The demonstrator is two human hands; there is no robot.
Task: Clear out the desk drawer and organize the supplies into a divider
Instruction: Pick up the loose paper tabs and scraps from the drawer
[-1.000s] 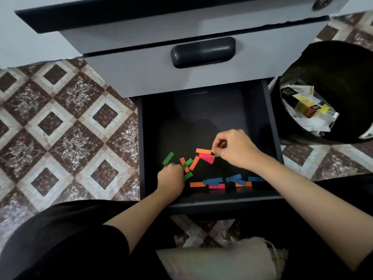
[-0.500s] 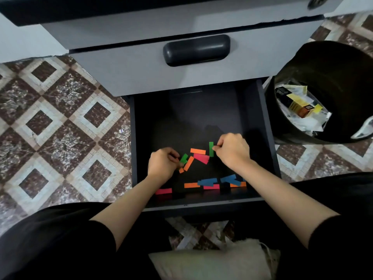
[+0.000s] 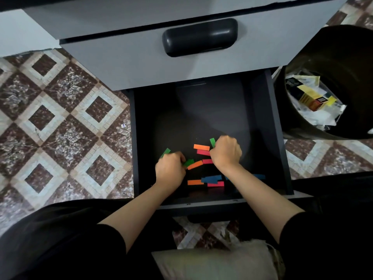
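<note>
The bottom drawer [image 3: 270,138] is pulled out, black inside. Several small coloured paper strips lie on its floor near the front: an orange strip [image 3: 201,147], a pink strip [image 3: 203,152], blue strips [image 3: 211,178] and more orange and pink ones. My left hand [image 3: 170,170] is curled over the left of the pile and holds a green strip [image 3: 166,152] that sticks out above the knuckles. My right hand [image 3: 226,153] is curled at the right of the pile and pinches another green strip [image 3: 212,142]. No divider is in view.
A shut grey drawer with a black handle [image 3: 199,37] overhangs the open one. A black waste bin [image 3: 331,57] holding paper and a yellow box stands at the right. Patterned tile floor [image 3: 60,122] lies to the left. A beige cushion [image 3: 214,261] sits below.
My left hand moved from the front of the drawer up to the left of the pile and gathered green strips. My right hand picked up a green strip and stayed in place.
</note>
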